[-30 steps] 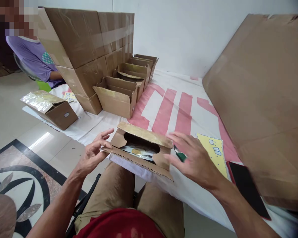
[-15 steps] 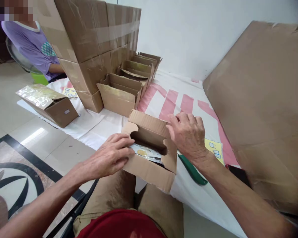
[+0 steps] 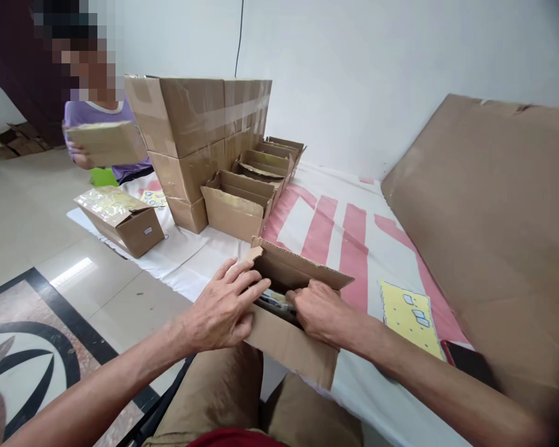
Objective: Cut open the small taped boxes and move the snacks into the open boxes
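Note:
A small open cardboard box (image 3: 289, 338) rests on my knees at the edge of a white and red cloth (image 3: 335, 230). My left hand (image 3: 223, 307) lies over the box's left flap, fingers reaching into the opening. My right hand (image 3: 321, 313) presses down on the right flap, fingers tucked inside the box. Flat packets (image 3: 272, 301) show between the two hands, mostly hidden. The far flap (image 3: 302, 264) stands up behind my hands.
A row of open small boxes (image 3: 242, 198) runs along stacked taped cartons (image 3: 200, 136). A big flat cardboard sheet (image 3: 489, 217) leans at right. A yellow sticker sheet (image 3: 412, 316) and a dark phone (image 3: 470, 366) lie on the cloth. A person in purple (image 3: 100, 118) holds a box (image 3: 105, 143); another box (image 3: 121, 214) sits near.
Both hands have moved onto the side flaps and pushed them down into the box. The view has tilted up. The person at left has lifted a box.

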Available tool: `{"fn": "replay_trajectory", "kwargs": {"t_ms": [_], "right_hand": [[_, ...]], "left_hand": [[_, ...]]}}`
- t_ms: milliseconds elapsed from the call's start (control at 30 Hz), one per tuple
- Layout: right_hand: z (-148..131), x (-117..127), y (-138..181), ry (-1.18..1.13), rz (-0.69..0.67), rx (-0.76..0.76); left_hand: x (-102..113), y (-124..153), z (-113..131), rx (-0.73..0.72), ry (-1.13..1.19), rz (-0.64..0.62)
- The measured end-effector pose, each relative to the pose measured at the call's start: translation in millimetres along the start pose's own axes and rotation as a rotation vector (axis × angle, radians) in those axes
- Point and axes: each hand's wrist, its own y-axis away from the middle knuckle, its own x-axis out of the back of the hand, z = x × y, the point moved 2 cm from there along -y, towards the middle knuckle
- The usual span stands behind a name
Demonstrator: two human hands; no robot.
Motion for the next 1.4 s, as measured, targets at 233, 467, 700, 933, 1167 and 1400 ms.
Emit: {"fn": "replay_trajectory", "kwargs": {"t_ms": [233, 467, 700, 933, 1167, 1400], "right_hand": [[28, -32, 19, -0.731, 0.668, -0.219], [40, -52, 32, -1.354, 0.998, -0.156], [39, -35, 50, -1.263, 1.218, -0.098], [55, 20, 78, -1.322, 1.013, 0.143], [49, 30, 101, -1.399, 0.985, 0.146], [64, 55, 107, -1.343, 1.387, -0.098]], "left_hand": [[-6, 0, -9, 0.063, 0.036, 0.149], [-13, 3, -15, 0.133, -0.025, 0.177], [23, -18, -1, 0.07, 0.063, 0.335], [54, -45, -1, 0.281, 0.753, 0.23], [65, -65, 3, 0.376, 1.304, 0.437], [71, -138, 14, 0.189, 1.344, 0.441]]}}
